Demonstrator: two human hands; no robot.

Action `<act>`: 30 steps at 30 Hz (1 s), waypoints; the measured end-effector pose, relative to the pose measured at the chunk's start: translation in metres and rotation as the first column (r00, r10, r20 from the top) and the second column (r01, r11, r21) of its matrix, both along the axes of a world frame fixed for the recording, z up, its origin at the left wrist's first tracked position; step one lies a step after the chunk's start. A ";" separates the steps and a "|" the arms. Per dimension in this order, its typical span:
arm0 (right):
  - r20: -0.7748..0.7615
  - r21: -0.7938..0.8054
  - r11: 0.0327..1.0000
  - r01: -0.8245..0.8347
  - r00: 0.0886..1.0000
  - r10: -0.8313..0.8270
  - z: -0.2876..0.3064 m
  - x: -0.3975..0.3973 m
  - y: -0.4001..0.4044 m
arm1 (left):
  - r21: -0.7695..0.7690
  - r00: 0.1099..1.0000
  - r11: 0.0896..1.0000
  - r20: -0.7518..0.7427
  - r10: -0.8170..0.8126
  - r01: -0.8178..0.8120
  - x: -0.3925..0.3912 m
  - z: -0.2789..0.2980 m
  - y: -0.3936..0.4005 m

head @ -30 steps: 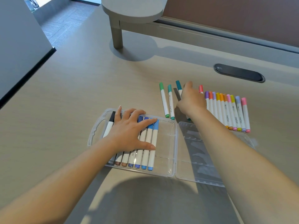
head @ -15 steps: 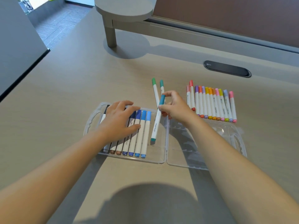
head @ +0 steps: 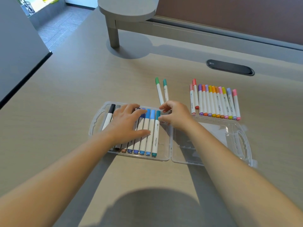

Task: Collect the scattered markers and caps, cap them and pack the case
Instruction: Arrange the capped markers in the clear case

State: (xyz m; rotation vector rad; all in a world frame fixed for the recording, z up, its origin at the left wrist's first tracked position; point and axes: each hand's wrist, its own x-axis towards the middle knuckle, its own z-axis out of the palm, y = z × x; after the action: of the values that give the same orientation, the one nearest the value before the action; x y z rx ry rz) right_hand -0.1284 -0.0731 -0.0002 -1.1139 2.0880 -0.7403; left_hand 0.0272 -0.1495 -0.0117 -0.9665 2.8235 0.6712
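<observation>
Teal marker seated, row pinned

Our left hand [head: 126, 126] lies flat, fingers straight, pressing the packed row so it can't roll. Right hand [head: 176, 116], fingers loosely curled, touches the teal marker [head: 155, 136], rightmost in the clear case [head: 164, 158]. Two green markers [head: 161, 91] at 12 o'clock, twelve loose markers [head: 214, 102] at 2.

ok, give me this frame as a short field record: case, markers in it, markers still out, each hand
case: clear plastic case open flat on the desk, lid half to the right
packed: row of capped markers in the left half, black marker at the left end, teal marker at the right end
loose: two green markers behind the case; warm-colour row behind the lid half
left hand: flat on the packed row, fingers straight
right hand: fingers loosely curled at the teal marker's cap end; contact unclear
</observation>
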 end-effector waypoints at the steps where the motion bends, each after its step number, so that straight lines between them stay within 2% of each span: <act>1: -0.030 -0.016 1.000 0.019 0.999 -0.020 0.000 -0.001 0.001 | 0.002 1.000 1.000 0.011 -0.016 0.016 -0.002 0.000 0.001; 5: -0.130 -0.047 0.992 0.113 0.984 -0.119 0.000 -0.010 0.004 | 0.013 0.992 0.995 0.083 -0.099 0.099 -0.010 -0.002 0.005; 8: -0.197 -0.061 0.983 0.172 0.964 -0.181 -0.002 -0.018 0.002 | -0.038 0.978 0.989 0.157 -0.139 0.146 -0.015 -0.007 0.004; 15: -0.207 -0.038 0.970 0.240 0.948 -0.242 -0.004 -0.034 -0.015 | -0.087 0.965 0.982 0.218 -0.148 0.170 -0.020 -0.009 -0.001; 22: -0.244 0.012 0.979 0.202 0.950 -0.193 -0.007 -0.036 -0.046 | -0.087 0.961 0.980 0.227 -0.157 0.181 -0.017 -0.010 -0.010; 30: -0.481 0.157 0.973 0.168 0.874 -0.073 -0.005 -0.037 -0.061 | -0.123 0.944 0.973 0.292 -0.151 0.194 -0.009 -0.015 -0.023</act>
State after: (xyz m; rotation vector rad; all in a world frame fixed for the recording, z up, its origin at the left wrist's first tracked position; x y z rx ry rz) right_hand -0.1650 -0.1337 -0.0056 -1.1430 2.5966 -0.3209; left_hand 0.0184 -0.1727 -0.0270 -0.7501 2.6898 0.2784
